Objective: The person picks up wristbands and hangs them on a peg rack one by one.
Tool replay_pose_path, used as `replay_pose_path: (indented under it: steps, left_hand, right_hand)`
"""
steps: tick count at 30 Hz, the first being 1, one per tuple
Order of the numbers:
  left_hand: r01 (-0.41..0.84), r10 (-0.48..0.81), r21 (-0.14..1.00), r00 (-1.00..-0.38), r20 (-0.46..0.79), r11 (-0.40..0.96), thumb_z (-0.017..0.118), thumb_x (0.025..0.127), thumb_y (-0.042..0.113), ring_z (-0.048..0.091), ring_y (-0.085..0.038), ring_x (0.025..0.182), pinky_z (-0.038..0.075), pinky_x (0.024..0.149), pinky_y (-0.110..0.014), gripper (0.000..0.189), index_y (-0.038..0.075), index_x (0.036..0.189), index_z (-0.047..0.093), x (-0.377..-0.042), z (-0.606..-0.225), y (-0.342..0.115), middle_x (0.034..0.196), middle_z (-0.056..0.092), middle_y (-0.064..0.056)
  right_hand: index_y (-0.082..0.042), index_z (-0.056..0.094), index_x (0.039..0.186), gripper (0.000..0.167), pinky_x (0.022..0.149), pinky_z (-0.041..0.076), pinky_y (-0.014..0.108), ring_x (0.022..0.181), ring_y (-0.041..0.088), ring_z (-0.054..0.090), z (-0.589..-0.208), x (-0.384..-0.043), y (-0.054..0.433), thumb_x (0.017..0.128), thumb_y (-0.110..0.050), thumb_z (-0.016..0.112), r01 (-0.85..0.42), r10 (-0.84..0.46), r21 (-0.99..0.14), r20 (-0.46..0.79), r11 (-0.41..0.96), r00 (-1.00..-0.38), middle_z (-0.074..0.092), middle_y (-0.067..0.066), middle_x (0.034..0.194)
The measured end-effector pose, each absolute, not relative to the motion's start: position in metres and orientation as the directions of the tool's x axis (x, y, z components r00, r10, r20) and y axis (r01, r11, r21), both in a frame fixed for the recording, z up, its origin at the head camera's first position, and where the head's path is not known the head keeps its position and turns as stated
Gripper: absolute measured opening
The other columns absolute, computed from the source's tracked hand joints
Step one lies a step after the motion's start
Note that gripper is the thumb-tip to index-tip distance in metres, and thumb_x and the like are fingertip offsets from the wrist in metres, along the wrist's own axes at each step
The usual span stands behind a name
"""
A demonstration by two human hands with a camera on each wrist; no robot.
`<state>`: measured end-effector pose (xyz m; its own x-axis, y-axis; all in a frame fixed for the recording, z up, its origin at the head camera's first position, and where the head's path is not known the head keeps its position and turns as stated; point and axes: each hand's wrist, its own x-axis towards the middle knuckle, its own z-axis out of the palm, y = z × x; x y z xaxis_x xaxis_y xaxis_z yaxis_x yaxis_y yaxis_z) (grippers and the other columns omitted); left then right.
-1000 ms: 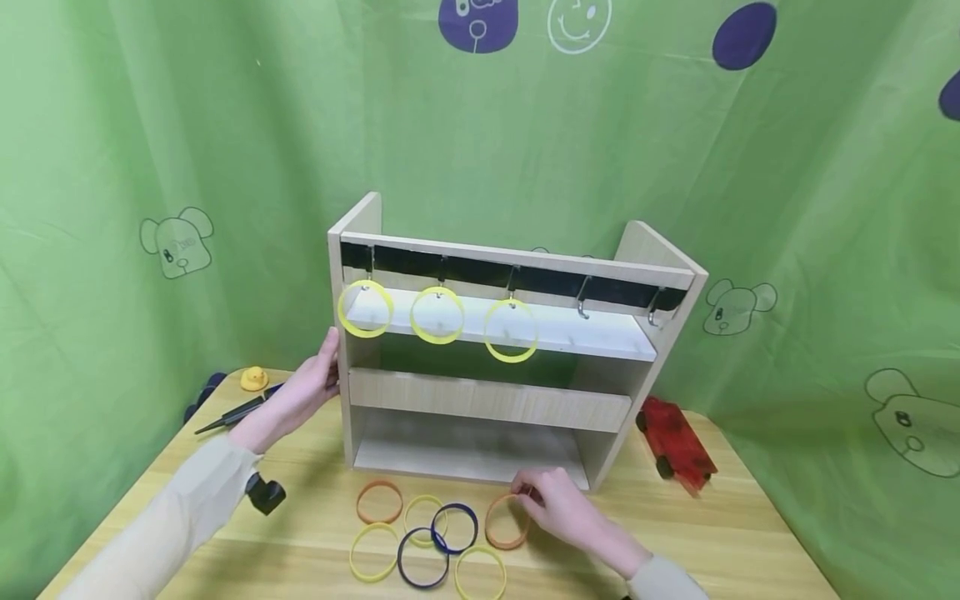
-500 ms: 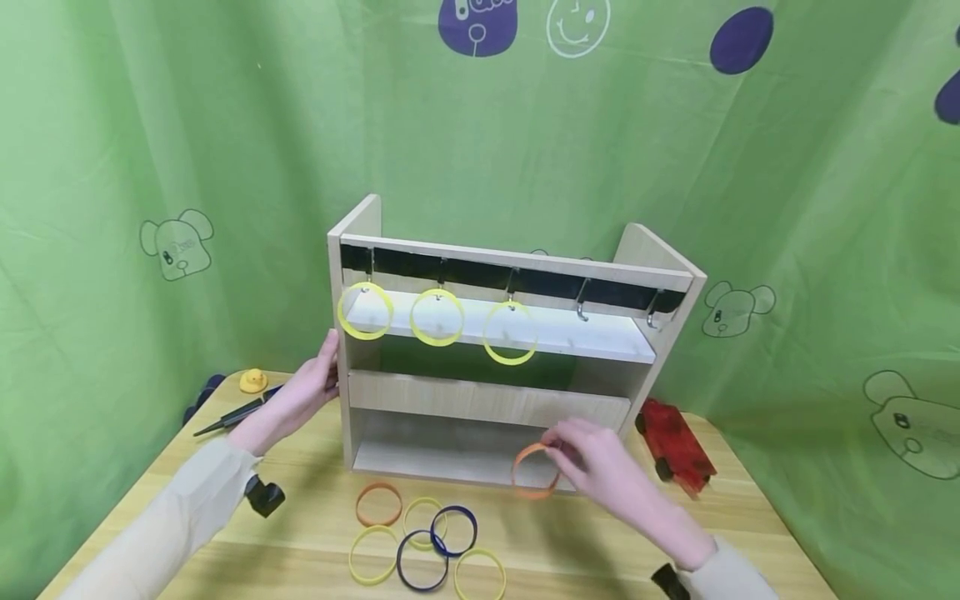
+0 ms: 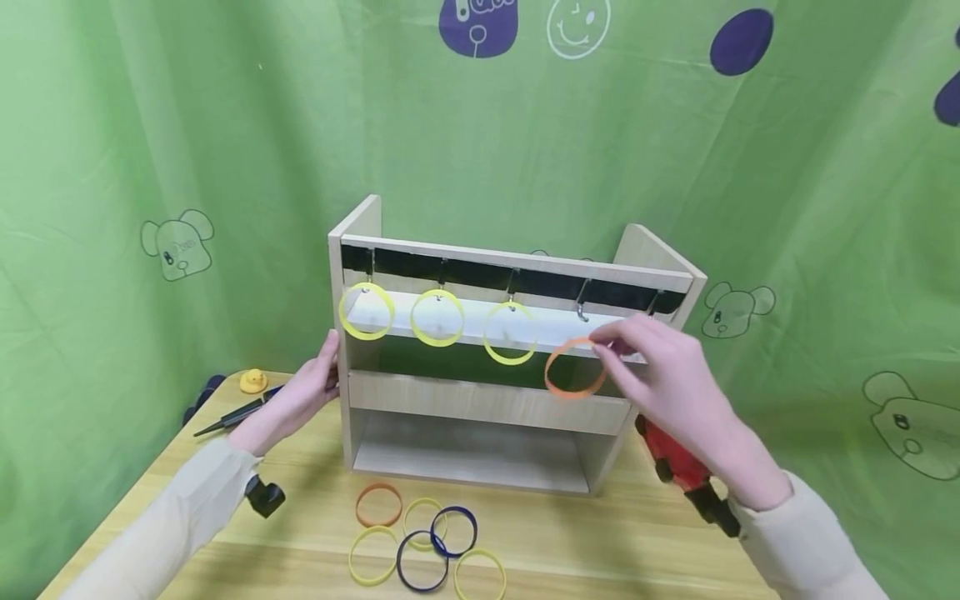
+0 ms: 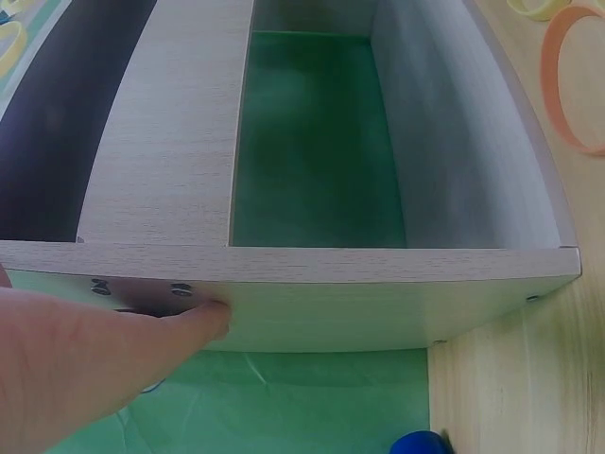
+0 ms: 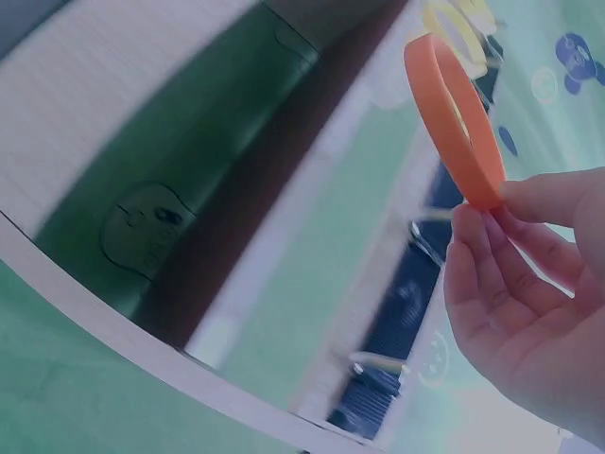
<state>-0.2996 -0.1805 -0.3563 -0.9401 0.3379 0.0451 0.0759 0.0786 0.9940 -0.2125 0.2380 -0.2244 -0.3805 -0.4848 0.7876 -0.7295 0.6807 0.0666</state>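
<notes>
My right hand (image 3: 667, 375) pinches an orange silicone wristband (image 3: 573, 394) between thumb and fingertips, holding it in front of the wooden shelf (image 3: 487, 400). In the right wrist view the wristband (image 5: 444, 123) stands up from the fingertips. Just above it in the head view is a bare metal hook (image 3: 582, 312), fourth from the left; the fifth is mostly behind the hand. Yellow wristbands (image 3: 437, 342) hang on the three hooks to the left. My left hand (image 3: 300, 392) rests against the shelf's left side panel, its thumb (image 4: 203, 322) lying along the outer face.
Several loose wristbands lie on the table before the shelf: one orange (image 3: 359, 504), two navy (image 3: 476, 529) and some yellow (image 3: 352, 560). A rubber duck (image 3: 253, 382) and a black pointed tool (image 3: 228, 419) lie left; a red toy car (image 3: 678, 454) is partly behind the right arm.
My right hand has lifted the orange wristband off the table and carried it up and right to just below the fourth hook. The left hand stays put.
</notes>
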Motion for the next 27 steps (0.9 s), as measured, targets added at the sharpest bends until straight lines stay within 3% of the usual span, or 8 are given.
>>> replay_pose_path:
  steps: [6, 14, 19, 23, 27]
  left_hand:
    - [0.077, 0.334, 0.994, -0.941, 0.048, 0.074, 0.011, 0.098, 0.070, 0.012, -0.045, 0.153, 0.013, 0.127, -0.055, 0.092, 0.000, 0.158, 0.004, -0.300, -0.356, -0.180, 0.163, 0.010, -0.029]
    - [0.067, 0.328, 0.995, -0.944, 0.038, 0.078, 0.011, 0.098, 0.070, 0.013, -0.045, 0.153, 0.013, 0.128, -0.054, 0.092, 0.000, 0.158, 0.005, -0.300, -0.355, -0.179, 0.164, 0.011, -0.028]
    - [0.070, 0.325, 0.994, -0.945, 0.041, 0.078, 0.012, 0.098, 0.070, 0.012, -0.045, 0.153, 0.013, 0.128, -0.054, 0.093, 0.000, 0.158, 0.004, -0.302, -0.355, -0.179, 0.164, 0.010, -0.028]
    - [0.073, 0.329, 0.994, -0.943, 0.043, 0.080, 0.012, 0.098, 0.070, 0.011, -0.044, 0.153, 0.013, 0.127, -0.055, 0.092, 0.000, 0.158, 0.004, -0.302, -0.356, -0.179, 0.164, 0.009, -0.028]
    - [0.072, 0.330, 0.994, -0.943, 0.039, 0.088, 0.011, 0.098, 0.070, 0.012, -0.045, 0.153, 0.013, 0.127, -0.055, 0.092, 0.001, 0.159, 0.004, -0.301, -0.356, -0.180, 0.164, 0.010, -0.028]
  right_hand:
    - [-0.003, 0.072, 0.095, 0.018, 0.068, 0.049, 0.008, 0.074, 0.012, 0.065, -0.207, -0.223, 0.240, 0.081, 0.007, 0.075, -0.679, -0.439, 0.072, 0.811, 0.731, -0.387, 0.072, 0.004, 0.087]
    - [-0.002, 0.071, 0.095, 0.014, 0.070, 0.048, 0.005, 0.075, 0.015, 0.066, -0.209, -0.240, 0.242, 0.083, 0.005, 0.075, -0.660, -0.435, 0.035, 0.777, 0.751, -0.454, 0.071, 0.006, 0.086]
    - [-0.004, 0.072, 0.095, 0.014, 0.068, 0.055, 0.015, 0.076, 0.014, 0.067, -0.211, -0.244, 0.241, 0.084, 0.004, 0.073, -0.661, -0.461, 0.040, 0.749, 0.749, -0.477, 0.071, 0.005, 0.087]
    - [-0.004, 0.072, 0.095, 0.014, 0.066, 0.053, 0.018, 0.074, 0.013, 0.066, -0.212, -0.240, 0.240, 0.084, 0.003, 0.073, -0.650, -0.452, 0.045, 0.754, 0.759, -0.476, 0.071, 0.005, 0.086]
    - [-0.004, 0.072, 0.096, 0.015, 0.068, 0.049, 0.013, 0.075, 0.013, 0.064, -0.214, -0.227, 0.241, 0.083, 0.004, 0.073, -0.648, -0.438, 0.052, 0.778, 0.760, -0.451, 0.071, 0.005, 0.087]
